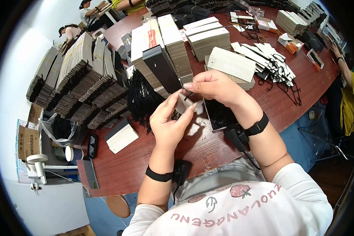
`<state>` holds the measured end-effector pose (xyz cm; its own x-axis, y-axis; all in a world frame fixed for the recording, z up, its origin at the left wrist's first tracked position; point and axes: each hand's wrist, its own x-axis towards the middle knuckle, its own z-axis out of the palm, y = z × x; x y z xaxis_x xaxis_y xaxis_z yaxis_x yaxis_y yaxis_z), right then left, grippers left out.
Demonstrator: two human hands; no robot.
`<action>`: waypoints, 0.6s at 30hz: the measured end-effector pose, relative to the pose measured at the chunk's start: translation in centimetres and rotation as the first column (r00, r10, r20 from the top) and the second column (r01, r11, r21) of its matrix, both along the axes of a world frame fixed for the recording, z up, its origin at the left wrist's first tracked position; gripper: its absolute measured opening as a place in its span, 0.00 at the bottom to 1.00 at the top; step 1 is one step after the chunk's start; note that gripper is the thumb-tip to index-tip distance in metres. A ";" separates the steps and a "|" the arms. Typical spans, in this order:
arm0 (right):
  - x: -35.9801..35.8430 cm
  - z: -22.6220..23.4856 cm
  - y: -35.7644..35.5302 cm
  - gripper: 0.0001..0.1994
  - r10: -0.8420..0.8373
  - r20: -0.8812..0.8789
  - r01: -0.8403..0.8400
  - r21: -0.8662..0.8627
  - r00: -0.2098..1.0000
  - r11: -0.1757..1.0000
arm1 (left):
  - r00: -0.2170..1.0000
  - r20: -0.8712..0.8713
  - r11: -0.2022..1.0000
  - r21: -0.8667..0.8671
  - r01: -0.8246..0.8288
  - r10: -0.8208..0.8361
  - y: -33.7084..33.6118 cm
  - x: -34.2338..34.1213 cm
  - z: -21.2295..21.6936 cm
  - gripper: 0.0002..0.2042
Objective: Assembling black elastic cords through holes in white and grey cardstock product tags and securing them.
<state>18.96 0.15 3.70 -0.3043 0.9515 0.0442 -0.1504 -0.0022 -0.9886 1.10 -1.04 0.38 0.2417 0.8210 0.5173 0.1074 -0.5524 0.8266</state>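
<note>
My left hand (167, 124) grips a pale card tag (181, 104) between thumb and fingers, holding it tilted over the table. At the tag's top end, my right hand (216, 88) is closed in a pinch on a black cord (187, 95). Whether the cord passes through a hole in the tag is too small to tell. Just beyond my hands stands a stack of black tags (161, 69). A white-edged box (209, 117) of black cords sits below my right wrist. Left of my hands hangs a thick bunch of black cords (139, 92).
Stacks of corded tags (72, 74) rise at the left. Tall card stacks (173, 35) stand at the back, strung white tags (267, 59) lie at the right. A small card stack (122, 137) and a phone (91, 173) are near the left edge. Other people sit around.
</note>
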 end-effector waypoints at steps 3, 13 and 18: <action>0.1 0.1 -0.1 0.13 -0.014 0.030 0.013 0.047 0.999 0.999 | 1.000 0.008 0.997 0.077 -0.013 0.013 -0.1 0.0 0.3 0.21; 0.0 0.0 -0.2 0.16 0.153 -0.139 -0.131 0.157 0.978 0.979 | 0.999 -0.009 0.998 -0.047 -0.045 0.044 0.7 -0.1 -0.9 0.21; 0.7 0.4 -0.7 0.16 -0.070 0.317 -0.008 0.238 0.946 0.971 | 0.989 -0.133 0.973 0.230 -0.029 0.061 0.5 0.9 0.5 0.22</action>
